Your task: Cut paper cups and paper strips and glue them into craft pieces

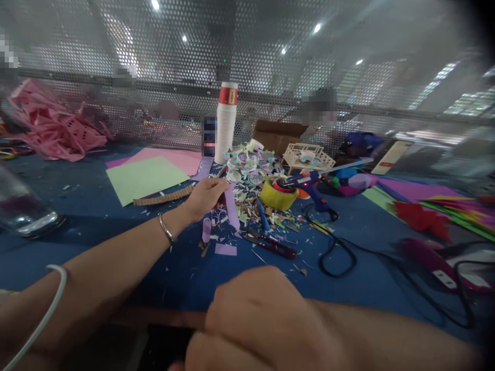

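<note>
My left hand (204,197) reaches out over the blue table (77,206), fingers pinched on a purple paper strip (232,207) that hangs down to the right of it. A bracelet sits on that wrist. My right hand (251,319) rests as a closed fist at the near table edge; whether it holds anything is hidden. A small purple paper roll (207,230) and a purple paper square (225,249) lie just below the left hand. Red-handled scissors (273,245) lie to the right of them among paper scraps.
A yellow tape roll (276,196), a blue glue gun (309,185) with a black cord (336,252), a stack of paper cups (225,123), green paper (145,178) and pink paper (178,157), a corrugated strip (162,197), a glass jar (23,211) at left, and coloured sheets at right.
</note>
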A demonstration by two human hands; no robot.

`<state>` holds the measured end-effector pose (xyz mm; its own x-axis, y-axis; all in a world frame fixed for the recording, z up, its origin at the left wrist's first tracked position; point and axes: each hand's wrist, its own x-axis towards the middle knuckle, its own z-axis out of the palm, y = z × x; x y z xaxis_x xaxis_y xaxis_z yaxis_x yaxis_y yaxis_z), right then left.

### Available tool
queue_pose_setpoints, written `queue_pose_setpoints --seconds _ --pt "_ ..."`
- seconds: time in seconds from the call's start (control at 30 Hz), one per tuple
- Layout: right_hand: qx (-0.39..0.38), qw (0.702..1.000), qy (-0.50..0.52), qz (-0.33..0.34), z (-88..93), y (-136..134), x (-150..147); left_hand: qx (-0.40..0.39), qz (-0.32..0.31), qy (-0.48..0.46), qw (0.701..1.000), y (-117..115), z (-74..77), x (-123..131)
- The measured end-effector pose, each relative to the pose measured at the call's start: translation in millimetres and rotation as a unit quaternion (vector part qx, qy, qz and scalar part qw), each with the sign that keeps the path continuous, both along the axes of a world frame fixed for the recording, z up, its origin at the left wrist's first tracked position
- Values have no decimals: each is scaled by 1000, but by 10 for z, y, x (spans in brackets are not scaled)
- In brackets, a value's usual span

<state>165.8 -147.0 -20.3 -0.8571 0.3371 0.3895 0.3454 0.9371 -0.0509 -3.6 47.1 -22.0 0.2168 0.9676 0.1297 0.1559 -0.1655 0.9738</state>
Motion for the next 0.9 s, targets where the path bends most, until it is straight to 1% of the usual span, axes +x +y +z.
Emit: queue_pose_setpoints --seconds 0.07,0.13,0.2,0.23,0.33,0.4,0.43,0.5,0.57,0.63,0.7,0.77,0.9 --pt "-1 999 31 37 244 288 -109 4 -4 4 1000 -14 12 -1" --pt "15 997 72 18 425 501 -195 3 -16 11 1000 -38 35 -4" --pt "6 999 50 -8 499 644 -233 -2 -35 22 999 -68 65 -11" --pt "-10 999 33 -42 500 700 -233 -7 -48 31 998 -82 81 -19" --pt "-58 993 -38 -95 456 870 -177 -29 -95 62 993 -112 127 -73" --pt "-82 985 -53 -141 461 999 -107 -38 -129 84 987 -114 157 -136" --pt "-96 980 -50 -169 479 1066 -63 -38 -144 95 984 -109 172 -172" --pt "-126 969 -63 -204 528 1185 47 -38 -167 130 977 -94 205 -242" --pt "-155 956 -100 -230 558 1270 181 -28 -178 160 970 -80 238 -292" --pt "-179 938 -134 -264 542 1310 322 -17 -190 177 965 -77 266 -309" --pt "-202 926 -168 -272 486 1315 443 -18 -208 188 960 -85 280 -297" --pt "-216 920 -186 -270 423 1299 521 -24 -225 202 953 -92 276 -268" --pt "-215 921 -202 -256 365 1267 551 -25 -240 232 942 -74 263 -212"
